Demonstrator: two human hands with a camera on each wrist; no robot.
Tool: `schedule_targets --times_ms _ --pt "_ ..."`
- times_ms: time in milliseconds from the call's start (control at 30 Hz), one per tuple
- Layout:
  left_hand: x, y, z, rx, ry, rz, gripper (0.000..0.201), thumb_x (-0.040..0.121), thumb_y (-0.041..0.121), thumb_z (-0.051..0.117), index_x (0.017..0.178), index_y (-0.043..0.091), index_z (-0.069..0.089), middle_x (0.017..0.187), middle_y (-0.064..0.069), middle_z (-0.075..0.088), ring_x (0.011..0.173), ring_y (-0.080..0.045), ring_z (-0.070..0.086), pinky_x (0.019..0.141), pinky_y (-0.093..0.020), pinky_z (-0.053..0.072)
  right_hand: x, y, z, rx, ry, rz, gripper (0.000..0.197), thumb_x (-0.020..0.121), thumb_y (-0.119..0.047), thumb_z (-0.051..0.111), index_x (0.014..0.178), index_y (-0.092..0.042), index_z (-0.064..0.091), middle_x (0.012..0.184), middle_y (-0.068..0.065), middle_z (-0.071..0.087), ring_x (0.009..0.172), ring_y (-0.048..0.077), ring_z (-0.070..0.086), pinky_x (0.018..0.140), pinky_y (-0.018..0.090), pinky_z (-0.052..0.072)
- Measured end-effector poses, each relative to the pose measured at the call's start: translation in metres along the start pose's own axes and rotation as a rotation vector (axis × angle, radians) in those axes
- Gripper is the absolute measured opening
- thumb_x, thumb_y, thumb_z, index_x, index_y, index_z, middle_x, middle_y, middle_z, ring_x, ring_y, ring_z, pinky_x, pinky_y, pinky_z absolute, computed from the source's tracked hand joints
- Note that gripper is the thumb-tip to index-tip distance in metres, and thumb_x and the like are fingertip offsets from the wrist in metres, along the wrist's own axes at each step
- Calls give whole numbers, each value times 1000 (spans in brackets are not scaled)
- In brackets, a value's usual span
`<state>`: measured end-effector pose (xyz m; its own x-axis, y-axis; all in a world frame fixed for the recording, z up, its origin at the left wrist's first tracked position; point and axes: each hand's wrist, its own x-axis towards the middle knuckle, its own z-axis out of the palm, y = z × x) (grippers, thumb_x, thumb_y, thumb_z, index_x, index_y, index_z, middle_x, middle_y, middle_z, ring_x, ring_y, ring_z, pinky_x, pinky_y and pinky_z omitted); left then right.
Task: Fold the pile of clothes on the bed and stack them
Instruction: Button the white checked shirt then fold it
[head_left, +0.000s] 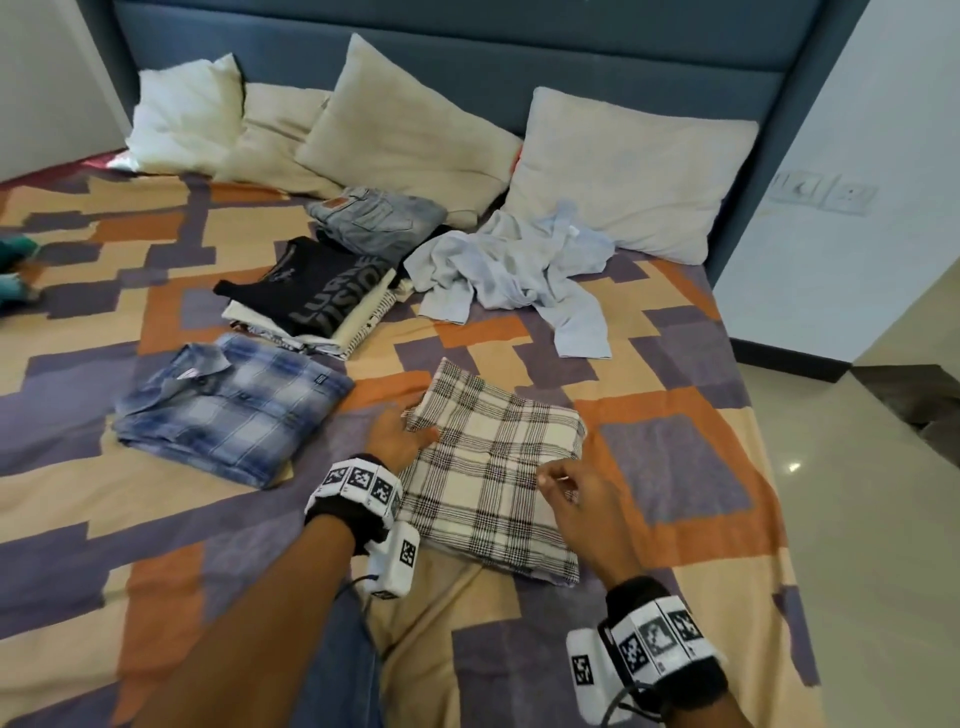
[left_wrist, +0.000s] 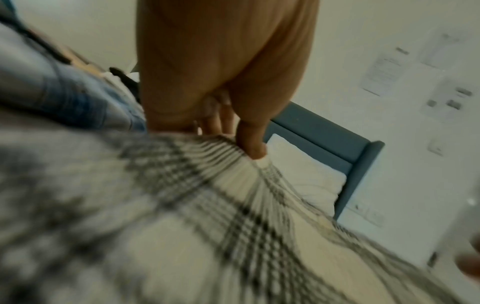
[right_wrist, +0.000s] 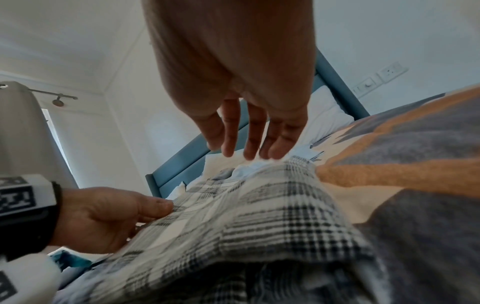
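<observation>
A folded cream-and-black plaid shirt (head_left: 498, 467) lies on the patterned bedspread (head_left: 675, 467) in front of me. My left hand (head_left: 410, 431) holds its left edge, thumb on top and fingers tucked under the cloth; the right wrist view shows this pinch by my left hand (right_wrist: 150, 211). My right hand (head_left: 556, 480) hovers over the shirt's right half with straight, relaxed fingers (right_wrist: 249, 144), holding nothing. A crumpled light blue shirt (head_left: 514, 265) lies unfolded near the pillows. The plaid shirt (left_wrist: 182, 226) is blurred in the left wrist view.
A folded blue plaid shirt (head_left: 234, 410) lies to the left. Behind it sits a stack topped by a black T-shirt (head_left: 317, 291), then folded jeans (head_left: 379, 218). Pillows (head_left: 628, 171) line the blue headboard. The bed's right edge drops to a tiled floor (head_left: 857, 519).
</observation>
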<state>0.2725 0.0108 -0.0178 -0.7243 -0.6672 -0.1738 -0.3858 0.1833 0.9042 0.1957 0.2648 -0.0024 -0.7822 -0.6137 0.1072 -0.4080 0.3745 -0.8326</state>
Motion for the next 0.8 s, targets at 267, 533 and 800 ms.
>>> schedule_targets --times_ms 267,533,800 --pt "-54 13 49 752 -138 89 77 91 62 47 154 30 15 162 6 1 149 -30 -1 117 -56 7 25 30 17 -328 -181 60 51 98 -50 48 144 -28 45 163 3 14 150 28 4 118 40 5" --pt "-48 -24 73 864 -344 -19 87 84 81 26 150 42 -16 154 12 -34 140 -28 -37 107 -60 -23 24 70 16 -2 -167 85 73 89 -51 63 149 -44 21 160 -12 21 147 20 26 116 41 28" --pt "-56 -11 67 145 -14 -20 19 92 47 58 104 34 67 137 3 56 144 -27 29 119 -54 12 24 28 5 734 -55 579 31 70 6 81 88 -12 64 101 16 73 97 35 69 89 56 54"
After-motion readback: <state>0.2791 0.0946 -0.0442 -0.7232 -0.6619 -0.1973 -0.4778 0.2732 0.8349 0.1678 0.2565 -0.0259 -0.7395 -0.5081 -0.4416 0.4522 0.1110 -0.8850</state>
